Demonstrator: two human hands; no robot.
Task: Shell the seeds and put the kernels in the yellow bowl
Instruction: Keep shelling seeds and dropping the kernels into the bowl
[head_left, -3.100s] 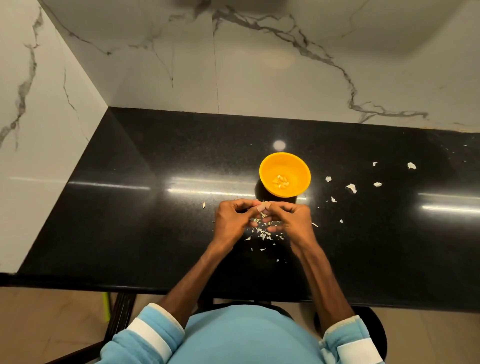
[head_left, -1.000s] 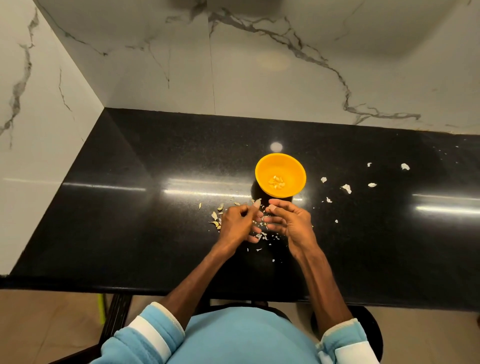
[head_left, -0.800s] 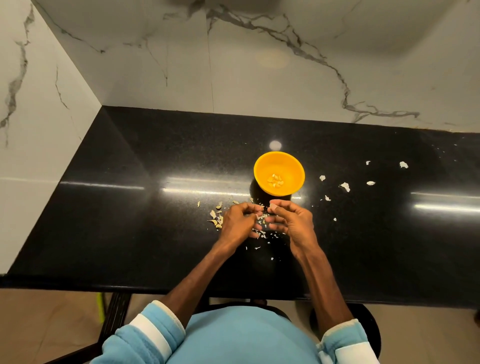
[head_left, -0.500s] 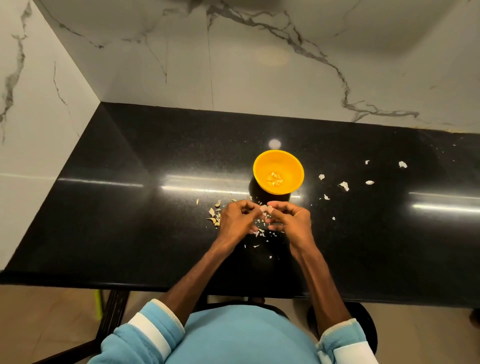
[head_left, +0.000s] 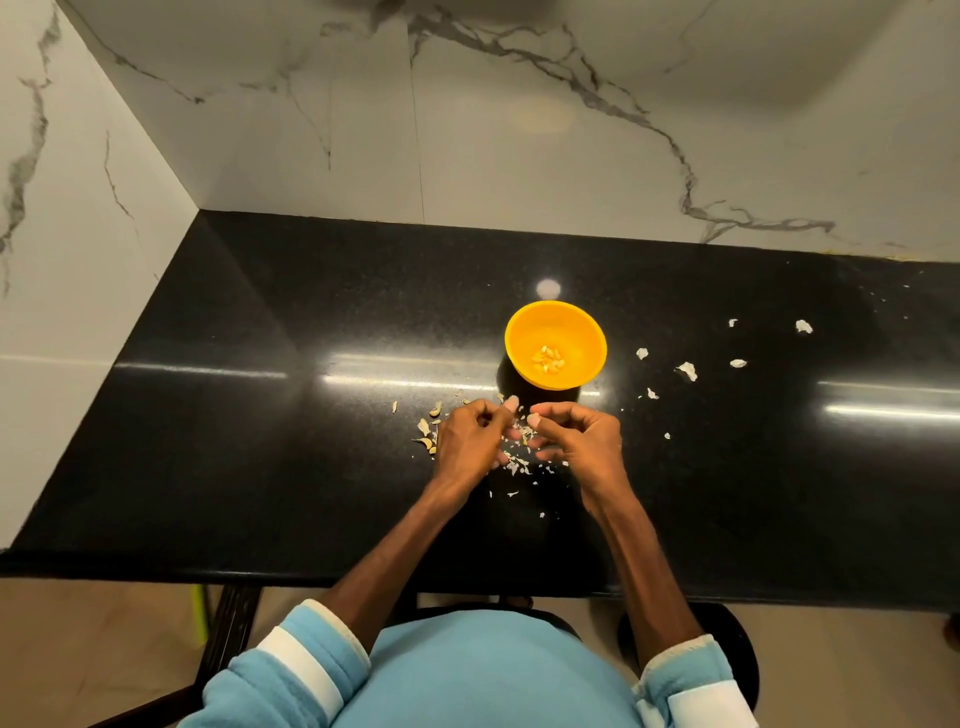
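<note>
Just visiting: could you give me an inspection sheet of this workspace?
Surface: glossy black counter, lamp glare on it.
Job's things: yellow bowl holds a few kernels.
Clutter: shell scraps just before the bowl; pale flakes to its right.
Hands: left hand and right hand curled, close together before the bowl; any seed pinched is too small to tell.
Cables: nothing seen.
Surroundings: white marble walls behind and to the left.
</note>
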